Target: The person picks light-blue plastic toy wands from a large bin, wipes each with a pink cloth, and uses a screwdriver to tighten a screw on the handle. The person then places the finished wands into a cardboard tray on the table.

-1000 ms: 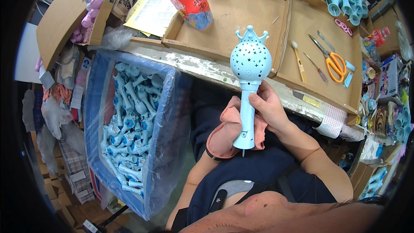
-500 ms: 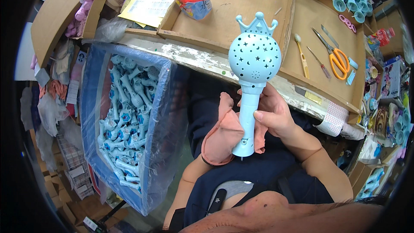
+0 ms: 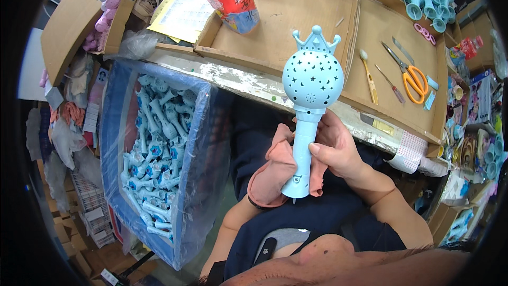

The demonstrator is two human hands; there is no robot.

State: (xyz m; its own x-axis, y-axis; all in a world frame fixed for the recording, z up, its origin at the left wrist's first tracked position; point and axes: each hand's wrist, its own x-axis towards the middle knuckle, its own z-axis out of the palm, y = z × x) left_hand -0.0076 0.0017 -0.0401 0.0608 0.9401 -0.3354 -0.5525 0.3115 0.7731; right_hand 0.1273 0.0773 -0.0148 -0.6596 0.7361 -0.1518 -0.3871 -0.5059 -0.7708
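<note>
A light-blue toy wand (image 3: 312,80) stands upright, slightly tilted, in front of my body. It has a crown on top, a round head with star- and moon-shaped holes, and a long handle. My right hand (image 3: 341,151) is closed around the upper handle, thumb pressed on its front. A salmon-pink cloth (image 3: 271,175) covers my left hand (image 3: 280,164), which grips the lower handle from the left. Part of the cloth comes out behind the handle on its right side. My left fingers are mostly hidden by the cloth.
Left of me, a blue plastic-lined bin (image 3: 193,180) holds many light-blue wand handles. Across the bench sit shallow cardboard trays (image 3: 296,10), a red-wrapped plastic container (image 3: 233,5), orange-handled scissors (image 3: 413,77), a toothbrush (image 3: 369,77) and a screwdriver (image 3: 390,85). Light-blue parts (image 3: 415,0) are heaped far right.
The wand has dropped slightly toward me in the view and leans a little more, with both hands still on it. Nothing has been let go.
</note>
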